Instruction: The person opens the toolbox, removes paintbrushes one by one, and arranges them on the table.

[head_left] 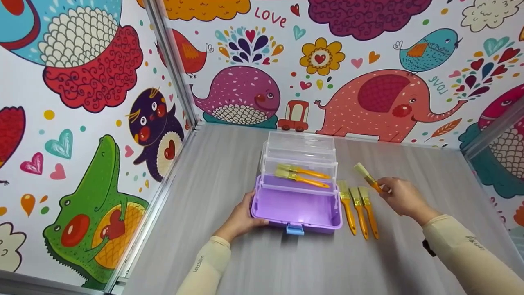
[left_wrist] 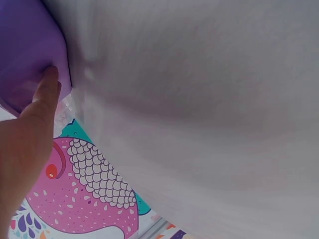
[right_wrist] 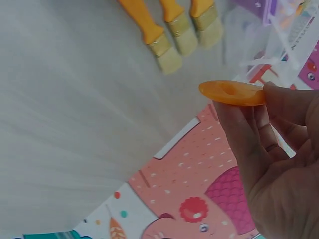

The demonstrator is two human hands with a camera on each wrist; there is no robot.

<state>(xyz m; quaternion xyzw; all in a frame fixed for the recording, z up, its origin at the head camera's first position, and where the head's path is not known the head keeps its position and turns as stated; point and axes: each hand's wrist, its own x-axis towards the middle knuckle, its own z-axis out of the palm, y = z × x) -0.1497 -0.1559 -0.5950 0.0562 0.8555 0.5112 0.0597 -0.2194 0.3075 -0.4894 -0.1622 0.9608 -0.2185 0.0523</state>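
Our sleeves (head_left: 462, 241) come nearest; right fingers (right_wrist: 235, 123) pinch a brush (head_left: 370, 179), left fingers (left_wrist: 46, 89) brace the box (head_left: 297, 207): probably mid-packing, next carrying leftward.

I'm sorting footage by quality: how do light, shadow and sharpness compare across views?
Head view: bright and mostly sharp, with a soft shadow on the table in front of the purple box; left wrist view: dimmer, a faint shadow band crossing the table; right wrist view: dim and slightly hazy, the three brushes lying together a little soft.
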